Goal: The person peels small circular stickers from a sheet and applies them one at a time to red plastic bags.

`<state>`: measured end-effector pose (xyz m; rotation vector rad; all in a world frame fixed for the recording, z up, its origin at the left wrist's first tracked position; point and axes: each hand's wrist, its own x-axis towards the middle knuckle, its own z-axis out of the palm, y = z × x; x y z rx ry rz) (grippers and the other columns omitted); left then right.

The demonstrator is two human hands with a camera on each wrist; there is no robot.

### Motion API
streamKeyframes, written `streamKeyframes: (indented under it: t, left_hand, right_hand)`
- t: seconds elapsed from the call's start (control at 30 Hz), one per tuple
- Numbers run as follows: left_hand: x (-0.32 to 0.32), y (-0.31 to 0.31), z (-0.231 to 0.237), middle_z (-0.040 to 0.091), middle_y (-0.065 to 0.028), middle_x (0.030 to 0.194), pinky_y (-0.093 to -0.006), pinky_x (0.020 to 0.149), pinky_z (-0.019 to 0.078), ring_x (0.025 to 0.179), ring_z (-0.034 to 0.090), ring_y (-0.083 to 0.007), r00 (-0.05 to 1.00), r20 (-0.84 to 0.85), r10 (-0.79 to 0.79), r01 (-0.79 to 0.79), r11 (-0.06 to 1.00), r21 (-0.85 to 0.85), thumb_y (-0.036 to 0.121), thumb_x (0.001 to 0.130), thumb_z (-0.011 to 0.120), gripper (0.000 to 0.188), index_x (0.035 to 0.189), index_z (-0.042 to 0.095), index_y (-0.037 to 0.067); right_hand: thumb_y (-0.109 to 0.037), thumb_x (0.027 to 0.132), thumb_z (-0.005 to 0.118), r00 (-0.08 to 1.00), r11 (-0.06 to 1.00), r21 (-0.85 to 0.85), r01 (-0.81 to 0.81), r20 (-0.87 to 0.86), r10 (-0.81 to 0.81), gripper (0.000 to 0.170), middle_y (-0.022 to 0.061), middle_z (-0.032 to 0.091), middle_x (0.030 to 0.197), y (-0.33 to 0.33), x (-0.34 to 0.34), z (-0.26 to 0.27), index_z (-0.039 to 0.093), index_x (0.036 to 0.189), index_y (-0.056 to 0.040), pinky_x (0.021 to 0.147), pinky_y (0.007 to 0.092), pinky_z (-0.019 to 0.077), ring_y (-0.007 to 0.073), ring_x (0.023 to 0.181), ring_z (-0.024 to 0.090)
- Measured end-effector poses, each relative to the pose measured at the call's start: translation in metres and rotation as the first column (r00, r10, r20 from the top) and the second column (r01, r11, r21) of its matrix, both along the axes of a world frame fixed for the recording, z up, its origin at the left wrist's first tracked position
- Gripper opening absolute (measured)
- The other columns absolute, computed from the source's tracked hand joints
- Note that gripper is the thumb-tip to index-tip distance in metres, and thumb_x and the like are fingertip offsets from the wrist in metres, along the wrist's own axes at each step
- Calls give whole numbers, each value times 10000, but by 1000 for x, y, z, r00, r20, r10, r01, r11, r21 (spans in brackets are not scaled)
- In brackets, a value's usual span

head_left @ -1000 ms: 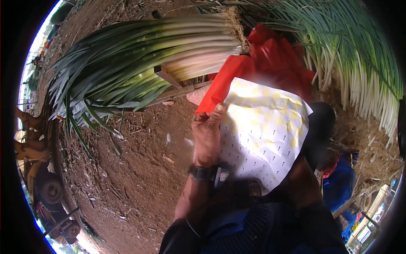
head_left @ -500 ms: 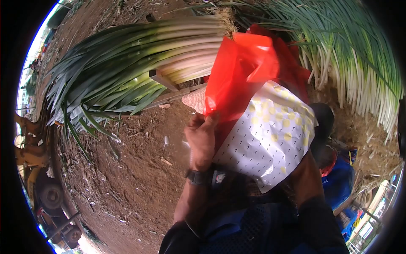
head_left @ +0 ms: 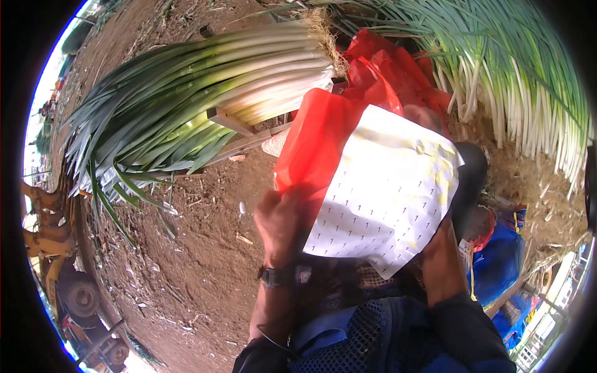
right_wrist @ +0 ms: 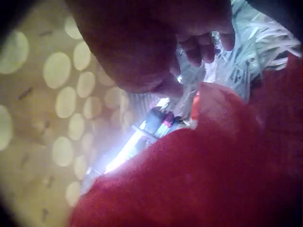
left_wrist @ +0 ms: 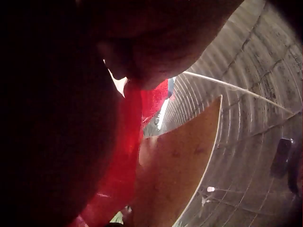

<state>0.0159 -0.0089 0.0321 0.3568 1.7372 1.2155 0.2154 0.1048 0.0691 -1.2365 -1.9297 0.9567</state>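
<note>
My left hand [head_left: 275, 224], with a watch at its wrist, pinches the lower edge of a red plastic bag [head_left: 320, 133]. The left wrist view shows the bag's red film [left_wrist: 125, 165] under the dark hand. A creased white sheet [head_left: 373, 205], printed with small marks like the digit 1 and yellow dots, overlaps the bag. My right hand [head_left: 426, 117] is mostly hidden behind the sheet, with a blurred part above its upper edge. In the right wrist view, its bent fingers hang between the dotted sheet [right_wrist: 59, 109] and red plastic [right_wrist: 199, 175]; I cannot tell what they hold.
Leeks [head_left: 205, 93] lie stacked on a wooden frame [head_left: 233, 121] at the upper left. Spring onions [head_left: 516, 93] stand in a mass at the right. More crumpled red plastic [head_left: 385, 68] sits between them. A blue bag [head_left: 497, 267] lies at lower right; a wheeled machine [head_left: 78, 298] stands far left.
The red bag first rose and spread open, then came down toward the lower left with my left hand. The sheet shifted right, then back left. My right hand now shows above the sheet.
</note>
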Motion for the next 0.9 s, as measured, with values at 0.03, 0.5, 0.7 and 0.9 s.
streamKeyframes:
  t: [0.03,0.5,0.7,0.9]
  left_hand:
    - [1,0,14,623,5,689,-225,577,421,604,528,-60,999,32,-1,1,1000,3,189,862,751,204,775,647,36]
    - [-26,-8,16,634,-74,976,-335,782,498,882,594,-175,910,-380,-165,265,936,230,231,928,642,364,1215,594,12]
    - [-18,0,20,678,-60,914,-280,785,476,839,597,-117,905,-77,-418,419,850,319,290,883,705,371,1103,677,-7]
    - [-18,18,-2,711,-29,817,-238,628,477,702,615,-84,913,27,-407,395,898,193,203,852,732,252,1017,716,12]
  right_hand:
    - [-182,916,660,998,993,103,-51,36,47,154,64,597,848,-9,-1,6,639,1030,-81,722,342,515,202,775,622]
    - [-237,891,619,842,893,42,-449,355,406,362,120,604,930,-62,-27,7,605,1212,-71,772,427,488,295,871,615]
    - [-200,945,532,871,912,-187,-364,-415,262,338,154,650,1072,-74,-8,-18,598,1235,-37,814,407,497,288,979,642]
    - [-201,962,510,980,952,-283,-116,-187,64,298,184,671,1051,-70,34,-86,628,1167,-19,808,391,510,304,954,663]
